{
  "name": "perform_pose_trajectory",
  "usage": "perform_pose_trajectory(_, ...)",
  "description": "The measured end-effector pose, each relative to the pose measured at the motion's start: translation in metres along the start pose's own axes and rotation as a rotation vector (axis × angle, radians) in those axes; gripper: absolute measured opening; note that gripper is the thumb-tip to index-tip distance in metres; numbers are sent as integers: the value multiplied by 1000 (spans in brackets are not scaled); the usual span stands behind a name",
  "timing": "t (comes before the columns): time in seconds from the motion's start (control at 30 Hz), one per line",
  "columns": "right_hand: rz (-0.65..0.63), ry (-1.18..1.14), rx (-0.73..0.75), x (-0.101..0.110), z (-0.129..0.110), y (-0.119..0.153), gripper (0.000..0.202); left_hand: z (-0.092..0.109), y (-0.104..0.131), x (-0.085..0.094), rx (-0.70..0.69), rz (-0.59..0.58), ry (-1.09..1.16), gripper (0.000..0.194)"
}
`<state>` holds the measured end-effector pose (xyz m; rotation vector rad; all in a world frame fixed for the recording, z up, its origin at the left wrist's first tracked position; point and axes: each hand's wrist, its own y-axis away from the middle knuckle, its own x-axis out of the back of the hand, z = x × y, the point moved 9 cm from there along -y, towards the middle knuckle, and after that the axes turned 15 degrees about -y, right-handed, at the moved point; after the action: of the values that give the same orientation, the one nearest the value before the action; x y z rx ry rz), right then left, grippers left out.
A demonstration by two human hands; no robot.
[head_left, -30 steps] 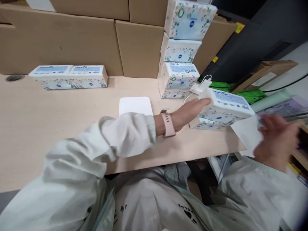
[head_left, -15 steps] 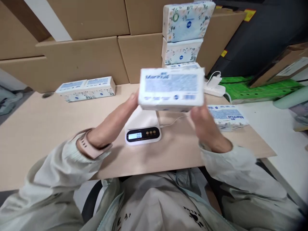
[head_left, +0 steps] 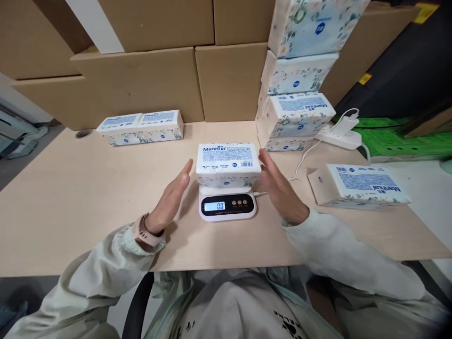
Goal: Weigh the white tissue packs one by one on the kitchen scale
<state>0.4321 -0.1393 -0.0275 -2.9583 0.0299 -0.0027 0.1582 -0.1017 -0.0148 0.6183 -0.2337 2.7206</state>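
Observation:
A white and blue tissue pack (head_left: 228, 162) marked "Manhua" lies flat on top of the white digital scale (head_left: 228, 217). The scale's lit display reads 0.0. My left hand (head_left: 170, 200) is just left of the pack, fingers stretched out and apart from it. On the other side, my right hand (head_left: 281, 190) is flat with fingers extended, its fingertips very near the pack's right end; I cannot tell if they touch. Neither hand grips anything. The scale's platform is mostly hidden beneath the pack.
Two tissue packs (head_left: 141, 128) sit end to end at the back left. A tall stack of packs (head_left: 300, 75) stands at the back right, beside a white power strip (head_left: 341, 136) with a cable. One more pack (head_left: 360, 186) lies at right. Cardboard boxes (head_left: 141, 87) line the back.
The tissue pack has come down from between my hands onto the scale. Both hands have let go and opened to its sides. The view has shifted a little.

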Motion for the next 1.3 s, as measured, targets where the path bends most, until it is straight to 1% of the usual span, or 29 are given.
perform_pose_trajectory(0.07, 183, -80, 24, 21, 3, 3, 72, -20, 3, 10, 33, 147, -20, 74)
perform_pose_trajectory(0.1, 266, -132, 30, 30, 5, 5, 68, -28, 4, 14, 32, 201, -5, 75)
perform_pose_trajectory(0.17, 388, -224, 11, 42, 11, 7, 58, -39, 6, 18, 8, 262, 61, 73)
perform_pose_trajectory(0.23, 442, -291, -23, 47, 16, 7, 45, -44, 6, 21, -10, 287, 125, 67)
perform_pose_trajectory(0.37, 470, -292, -68, 48, 22, 9, 28, -48, 4, 24, 26, 303, 220, 56)
perform_pose_trajectory(0.5, 463, -232, -89, 49, 26, 11, 19, -46, 6, 24, 45, 304, 236, 49)
perform_pose_trajectory(0.6, 461, -238, -88, 51, 29, 13, 17, -44, 9, 24, 26, 316, 218, 47)
perform_pose_trajectory(0.7, 467, -259, -80, 51, 30, 12, 17, -44, 10, 25, 35, 321, 217, 44)
perform_pose_trajectory(0.9, 496, -232, -55, 51, 24, 13, 18, -44, 9, 25, 53, 319, 223, 46)
perform_pose_trajectory(1.13, 501, -235, -57, 51, 20, 14, 11, -45, 9, 24, 73, 314, 252, 39)
perform_pose_trajectory(1.3, 498, -229, -52, 53, 19, 13, 10, -49, 8, 23, 112, 324, 290, 40)
